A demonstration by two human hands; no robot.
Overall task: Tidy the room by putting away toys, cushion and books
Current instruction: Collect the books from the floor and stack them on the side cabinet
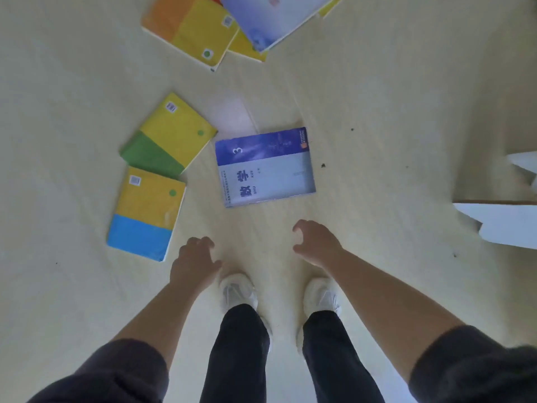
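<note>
1. The left hand (195,261) and right hand (318,242) hover with fingers loosely curled, holding nothing.
2. The blue book (266,170) lies flat on the floor (377,112), at 12 o'clock from them.
3. Bend low and lift one edge first.

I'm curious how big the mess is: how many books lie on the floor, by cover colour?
Yellow books: 4 (orange-banded, green-banded, blue-banded, one half hidden)
Blue books: 2 (near the feet, top edge)
Total: 6; red and yellow scraps at the top edge are too cut off to count.
</note>
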